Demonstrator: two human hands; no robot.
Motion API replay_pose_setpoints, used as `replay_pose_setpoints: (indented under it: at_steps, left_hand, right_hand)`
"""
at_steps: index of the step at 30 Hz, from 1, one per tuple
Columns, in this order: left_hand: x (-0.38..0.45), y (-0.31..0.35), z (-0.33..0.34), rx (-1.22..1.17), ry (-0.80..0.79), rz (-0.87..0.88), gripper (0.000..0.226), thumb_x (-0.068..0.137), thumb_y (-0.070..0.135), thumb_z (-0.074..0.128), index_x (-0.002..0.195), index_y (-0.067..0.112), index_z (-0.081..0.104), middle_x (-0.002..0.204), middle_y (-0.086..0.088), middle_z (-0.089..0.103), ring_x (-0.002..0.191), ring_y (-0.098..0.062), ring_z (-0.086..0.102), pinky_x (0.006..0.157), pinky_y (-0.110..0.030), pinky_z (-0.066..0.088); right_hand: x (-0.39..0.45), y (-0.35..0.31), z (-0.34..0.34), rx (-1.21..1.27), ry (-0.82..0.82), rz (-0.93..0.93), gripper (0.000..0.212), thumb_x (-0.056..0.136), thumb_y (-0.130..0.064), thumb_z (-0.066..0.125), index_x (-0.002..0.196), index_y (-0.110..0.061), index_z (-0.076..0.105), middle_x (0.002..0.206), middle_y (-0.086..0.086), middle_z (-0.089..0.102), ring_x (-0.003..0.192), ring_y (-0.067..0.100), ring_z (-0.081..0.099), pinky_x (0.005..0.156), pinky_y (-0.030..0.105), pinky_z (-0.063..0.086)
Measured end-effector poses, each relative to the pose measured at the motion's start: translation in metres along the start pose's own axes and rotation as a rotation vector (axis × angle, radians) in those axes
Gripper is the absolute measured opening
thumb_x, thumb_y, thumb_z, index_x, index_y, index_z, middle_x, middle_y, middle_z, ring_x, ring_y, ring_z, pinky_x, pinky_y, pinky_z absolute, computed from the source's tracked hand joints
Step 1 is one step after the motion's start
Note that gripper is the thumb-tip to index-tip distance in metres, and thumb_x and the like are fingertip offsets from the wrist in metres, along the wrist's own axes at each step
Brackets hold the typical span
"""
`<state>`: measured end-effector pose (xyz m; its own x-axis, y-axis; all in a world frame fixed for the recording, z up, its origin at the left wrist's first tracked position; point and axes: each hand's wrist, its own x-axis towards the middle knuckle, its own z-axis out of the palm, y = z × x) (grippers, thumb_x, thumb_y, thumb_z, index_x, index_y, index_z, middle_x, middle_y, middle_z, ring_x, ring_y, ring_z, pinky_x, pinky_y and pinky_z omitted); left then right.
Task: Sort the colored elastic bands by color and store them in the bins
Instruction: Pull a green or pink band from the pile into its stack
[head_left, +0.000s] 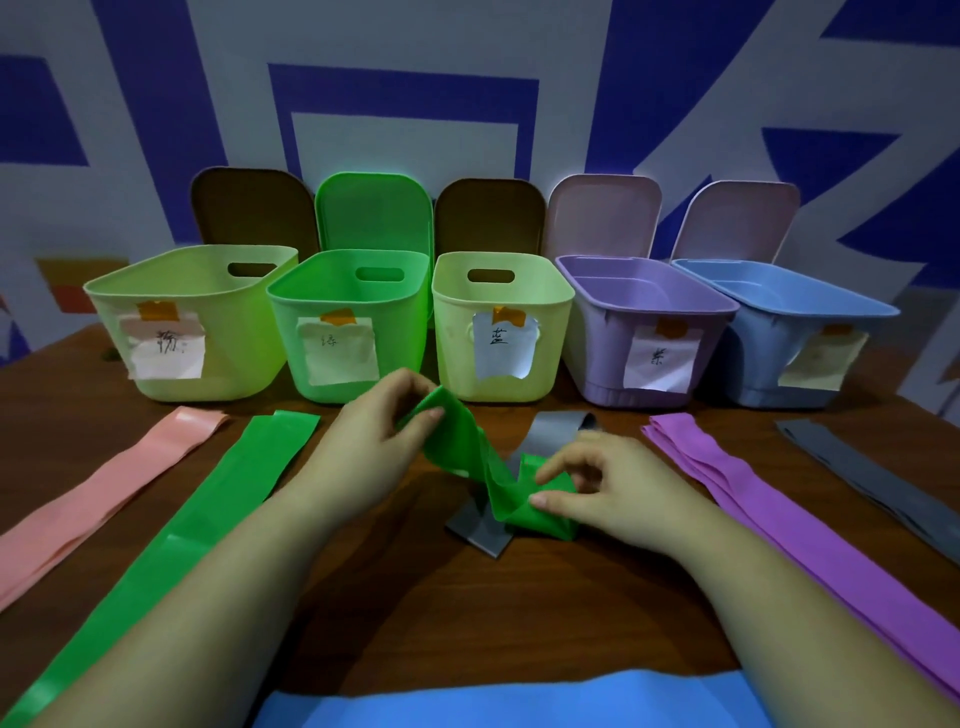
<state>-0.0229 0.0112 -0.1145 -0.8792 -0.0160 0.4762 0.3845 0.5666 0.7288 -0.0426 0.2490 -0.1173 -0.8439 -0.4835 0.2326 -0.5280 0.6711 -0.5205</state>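
Green elastic, a band (480, 467) being folded at the centre of the frame, is being pinched at its upper end by the left hand (382, 431), thumb and fingers curled round the fold. Its lower end is being pinched between the thumb and forefinger of the right hand (597, 486), just right of centre, with the other fingers loosely bent. The band is being held twisted between the two hands, its lower loop resting on a grey band (519, 488) lying flat on the wooden table (467, 623).

A slip is being risked: the elastic looks smooth and springy, and a loosened pinch would probably let the fold spring open. The grey band underneath could be dragged along if the green one is lifted while caught on it.

Further out, a second green band (208, 519) and a pink band (104, 499) are lying at the left, a purple band (779, 509) and a dark grey band (883, 483) at the right, a blue band (509, 701) at the bottom edge. Across the upper middle, five open bins are standing; the green bin (343, 332) is just behind the left hand, with a pale yellow-green bin (498, 322) touching or nearly touching it, so a careless drop could be landing in the wrong one.
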Motion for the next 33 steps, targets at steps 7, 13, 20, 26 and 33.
replay_pose_setpoints:
  at_steps: [7, 13, 20, 26, 33]
  left_hand:
    - [0.002, 0.019, -0.003, -0.653, 0.111, -0.23, 0.02, 0.096, 0.012, 0.044, 0.086, 0.012, 0.061, 0.077, 0.003, 0.069, 0.076, -0.008, 0.063, 0.068, -0.018, 0.052]
    - [0.01, 0.012, -0.024, -0.915, 0.266, -0.407, 0.02, 0.099, 0.019, 0.042, 0.094, 0.018, 0.061, 0.08, 0.002, 0.075, 0.081, -0.008, 0.07, 0.066, -0.023, 0.051]
    - [0.013, -0.002, -0.024, -0.859, 0.312, -0.488, 0.016, 0.097, 0.019, 0.045, 0.096, 0.019, 0.061, 0.079, 0.001, 0.075, 0.084, -0.013, 0.067, 0.074, -0.026, 0.047]
    - [0.014, -0.006, -0.025, -0.995, 0.338, -0.519, 0.016, 0.097, 0.015, 0.045, 0.103, 0.01, 0.059, 0.08, -0.004, 0.074, 0.084, -0.015, 0.069, 0.08, -0.032, 0.054]
    - [0.019, -0.02, -0.037, -1.208, 0.441, -0.682, 0.038, 0.096, 0.014, 0.047, 0.133, 0.005, 0.045, 0.117, -0.013, 0.062, 0.093, -0.023, 0.065, 0.066, -0.034, 0.053]
  right_hand:
    - [-0.003, 0.004, -0.002, -0.068, -0.108, -0.024, 0.037, 0.063, -0.051, 0.079, 0.09, -0.03, 0.064, 0.108, -0.015, 0.056, 0.106, 0.002, 0.044, 0.091, 0.019, 0.036]
    - [-0.001, 0.008, -0.002, 0.234, -0.112, 0.14, 0.044, 0.068, -0.064, 0.064, 0.094, -0.029, 0.061, 0.077, 0.0, 0.072, 0.074, 0.013, 0.067, 0.08, 0.037, 0.053]
    - [0.006, 0.013, 0.014, -0.079, -0.052, 0.222, 0.025, 0.082, -0.032, 0.07, 0.106, -0.026, 0.065, 0.063, -0.01, 0.05, 0.057, 0.0, 0.045, 0.054, 0.016, 0.033]
    - [0.008, 0.022, 0.007, 0.252, 0.162, 0.285, 0.017, 0.073, -0.023, 0.079, 0.071, -0.027, 0.063, 0.07, -0.003, 0.049, 0.065, 0.01, 0.047, 0.061, 0.024, 0.037]
    - [0.013, 0.024, -0.014, 1.155, 0.207, 0.425, 0.009, 0.085, -0.006, 0.06, 0.093, -0.009, 0.061, 0.085, 0.005, 0.07, 0.076, 0.014, 0.065, 0.06, 0.02, 0.052]
